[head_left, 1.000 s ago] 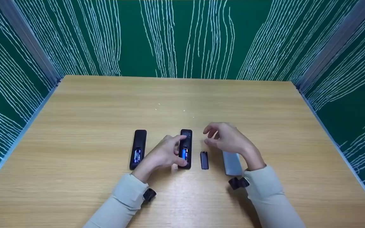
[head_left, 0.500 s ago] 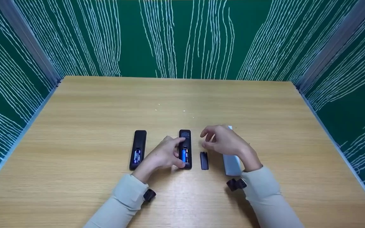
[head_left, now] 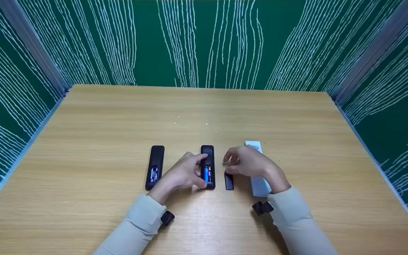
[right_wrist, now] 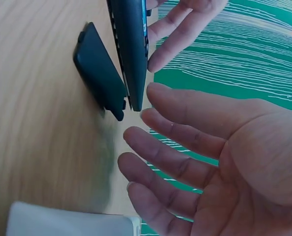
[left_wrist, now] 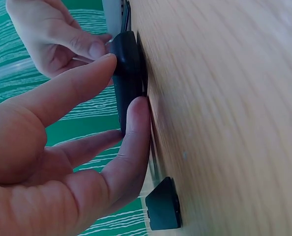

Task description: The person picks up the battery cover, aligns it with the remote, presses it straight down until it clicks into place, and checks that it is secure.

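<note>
My left hand (head_left: pixel 184 171) holds a black remote control (head_left: pixel 207 150) at its left side, with fingers and thumb near its two ends. The remote lies back up, its battery bay uncovered, and a blue battery (head_left: pixel 206 174) and a darker one show inside. To its right, a black battery cover (head_left: pixel 229 182) lies on the table. Over the cover's far end hovers my right hand (head_left: pixel 250 161), its fingers loosely bent and apart. In the right wrist view, nothing is between these fingers, and the cover (right_wrist: pixel 99 73) is beyond their tips.
Left of the held remote is a second black remote control (head_left: pixel 157 156), its bay also uncovered with batteries in it. A long white object (head_left: pixel 259 186) lies under the right hand and wrist. Small white specks (head_left: pixel 206 124) dot the wooden table (head_left: pixel 119 117). Green walls with white lines surround it.
My right hand has come down and slightly left, from beyond the battery cover to over its far end, uncovering the white object's far end. The left hand has barely shifted.
</note>
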### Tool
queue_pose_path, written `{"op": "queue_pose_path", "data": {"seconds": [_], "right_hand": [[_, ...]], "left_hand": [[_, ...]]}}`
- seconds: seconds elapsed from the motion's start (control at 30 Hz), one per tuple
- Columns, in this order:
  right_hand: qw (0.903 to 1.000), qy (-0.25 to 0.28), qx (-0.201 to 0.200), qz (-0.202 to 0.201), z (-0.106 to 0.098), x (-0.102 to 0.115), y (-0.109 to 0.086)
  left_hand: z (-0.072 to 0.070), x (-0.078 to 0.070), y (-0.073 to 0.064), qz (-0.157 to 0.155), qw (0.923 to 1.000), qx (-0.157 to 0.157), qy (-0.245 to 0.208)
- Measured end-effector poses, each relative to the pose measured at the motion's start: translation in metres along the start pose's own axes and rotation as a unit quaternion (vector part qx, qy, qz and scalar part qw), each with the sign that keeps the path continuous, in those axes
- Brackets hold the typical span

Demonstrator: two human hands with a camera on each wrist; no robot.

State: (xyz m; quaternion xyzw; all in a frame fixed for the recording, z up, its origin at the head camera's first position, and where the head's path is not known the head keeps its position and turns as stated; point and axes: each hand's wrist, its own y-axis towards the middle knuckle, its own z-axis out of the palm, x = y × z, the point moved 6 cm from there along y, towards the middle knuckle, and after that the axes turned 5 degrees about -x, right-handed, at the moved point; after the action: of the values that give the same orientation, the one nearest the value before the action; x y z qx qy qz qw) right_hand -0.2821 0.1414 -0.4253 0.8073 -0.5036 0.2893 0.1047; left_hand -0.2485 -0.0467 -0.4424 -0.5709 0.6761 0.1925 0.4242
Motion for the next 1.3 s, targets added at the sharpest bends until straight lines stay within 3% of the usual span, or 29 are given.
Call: {"op": "queue_pose_path", "data": {"seconds": [0.13, 0.37, 0.83, 1.1, 1.3], "right_hand": [[0.9999, -0.012, 0.003, -0.005, 0.0035, 0.0002, 0.0007], [0.9995, -0.013, 0.014, 0.025, 0.0081, -0.0019, 0.0008], [0.9998, -0.007, 0.019, 0.009, 0.0110, 0.0001, 0.0004], [0.9999, -0.002, -0.002, -0.010, 0.0080, 0.0036, 0.0027], [0.9998, 0.007, -0.018, 0.000, 0.0056, 0.0026, 0.0036]], "left_hand": [[-0.0002, -0.0002, 0.0006, 0.003, 1.0000, 0.000, 0.006], [0.0006, -0.0003, 0.0007, 0.003, 0.9999, 0.001, 0.010], [0.0016, -0.0009, -0.0004, -0.010, 0.9999, 0.003, 0.002], [0.0004, -0.0009, 0.0000, 0.004, 1.0000, -0.002, 0.003], [0.0000, -0.0010, 0.0003, 0.000, 1.0000, -0.001, 0.000]]}}
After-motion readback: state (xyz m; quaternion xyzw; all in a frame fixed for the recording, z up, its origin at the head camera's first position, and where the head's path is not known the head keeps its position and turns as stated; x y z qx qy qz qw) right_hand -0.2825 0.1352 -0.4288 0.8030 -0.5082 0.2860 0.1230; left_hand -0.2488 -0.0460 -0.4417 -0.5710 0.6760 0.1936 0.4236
